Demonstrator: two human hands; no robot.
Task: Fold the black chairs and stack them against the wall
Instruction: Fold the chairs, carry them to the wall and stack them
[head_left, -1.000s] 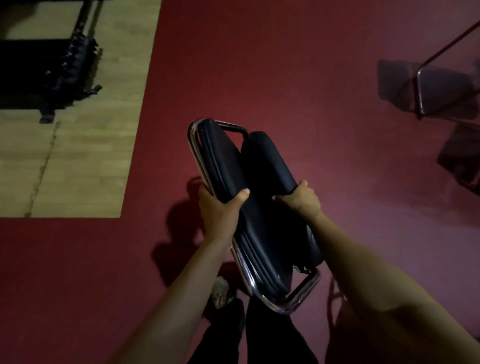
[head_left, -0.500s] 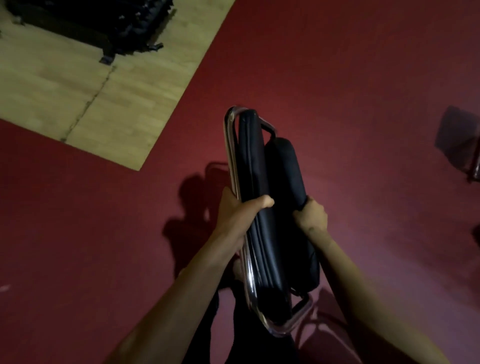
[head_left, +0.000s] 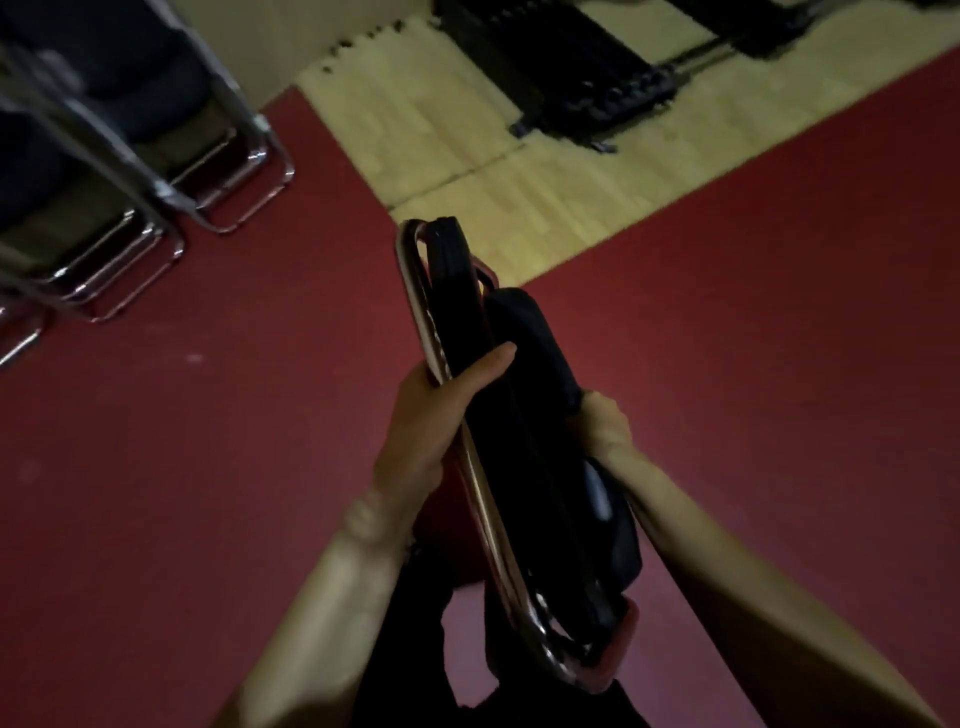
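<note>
Folded black chair (head_left: 460, 301) — stiff chrome frame (head_left: 415, 296), padded, probably hefty. Left hand (head_left: 431, 415) clamps frame rail, thumb over cushion (head_left: 524, 332); right hand (head_left: 605, 426) grips far edge — fingers (head_left: 595, 405) curled tight.

You stand over dark red carpet (head_left: 208, 493) in dim light; ahead of you a pale wooden floor section (head_left: 545, 208) carries black equipment (head_left: 576, 88), too blurred to name.

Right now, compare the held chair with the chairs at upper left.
The held chair is lifted, gripped by left hand and right hand; the grouped chairs stand on the red floor. The held chair is one, folded flat; the grouped chairs are several. Both have black padding, chrome frames.
</note>
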